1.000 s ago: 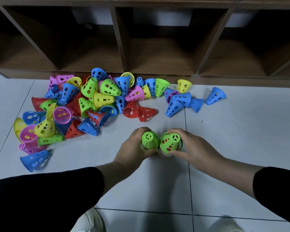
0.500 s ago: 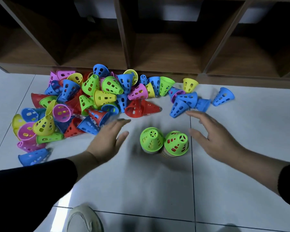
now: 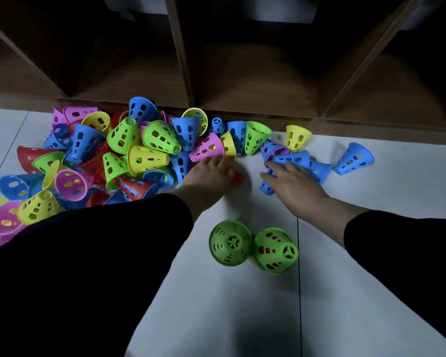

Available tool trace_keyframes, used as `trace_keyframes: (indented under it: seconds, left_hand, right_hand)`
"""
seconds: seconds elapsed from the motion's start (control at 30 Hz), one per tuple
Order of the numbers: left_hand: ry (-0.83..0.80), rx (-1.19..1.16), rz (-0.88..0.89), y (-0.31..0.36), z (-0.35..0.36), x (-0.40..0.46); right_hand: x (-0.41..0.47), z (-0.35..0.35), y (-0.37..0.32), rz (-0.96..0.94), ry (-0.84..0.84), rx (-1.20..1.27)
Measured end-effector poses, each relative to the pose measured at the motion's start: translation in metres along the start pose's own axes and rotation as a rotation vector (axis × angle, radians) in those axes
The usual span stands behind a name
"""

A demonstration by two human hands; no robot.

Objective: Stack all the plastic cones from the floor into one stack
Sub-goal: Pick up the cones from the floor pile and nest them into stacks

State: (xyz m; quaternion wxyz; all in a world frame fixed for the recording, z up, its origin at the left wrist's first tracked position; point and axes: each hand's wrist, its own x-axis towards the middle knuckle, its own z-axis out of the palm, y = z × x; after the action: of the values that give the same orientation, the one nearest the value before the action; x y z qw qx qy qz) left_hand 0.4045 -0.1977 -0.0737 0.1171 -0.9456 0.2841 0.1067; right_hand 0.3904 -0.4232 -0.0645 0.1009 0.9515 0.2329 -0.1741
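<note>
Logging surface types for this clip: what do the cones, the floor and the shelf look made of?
Cones: likely thin moulded plastic, bright uniform colours, slotted walls, slight sheen. Floor: apparently glazed tile, pale and smooth, with dark grout lines and soft reflections. Shelf: wood or wood-look laminate, brown with faint grain; too dim to tell which.

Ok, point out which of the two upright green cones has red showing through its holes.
The right green cone, on the tile seam. Red shows through its slots; the left green cone shows only dark holes.
</note>
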Motion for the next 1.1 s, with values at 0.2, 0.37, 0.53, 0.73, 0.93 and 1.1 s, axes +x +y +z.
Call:
trace_keyframes:
  seconds: [0.2,0.37,0.53,0.73,0.93,1.1]
  left_hand:
    - [-0.047,-0.075,-0.029,0.014,0.009,0.004]
    - [0.209,-0.587,-0.127,0.023,0.017,-0.012]
    - [0.226,-0.77,-0.13,0.03,0.028,-0.029]
    - [0.158,-0.373,0.021,0.02,0.026,-0.028]
    - [0.206,-0.313,-0.357,-0.003,0.027,-0.036]
    - [0.104,-0.452,-0.504,-0.006,0.029,-0.025]
  right_hand:
    - [0.014,0.01,-0.007,0.019,0.059,-0.028]
    - [0.004,0.011,-0.011,0.072,0.221,0.294]
    - [-0.019,0.024,-0.01,0.167,0.23,0.671]
    - [-0.034,0.037,-0.005,0.152,0.077,0.558]
    - [-0.009,0.013,0.026,0.156,0.34,0.297]
    - [0.013,0.019,0.034,0.189,0.093,0.073]
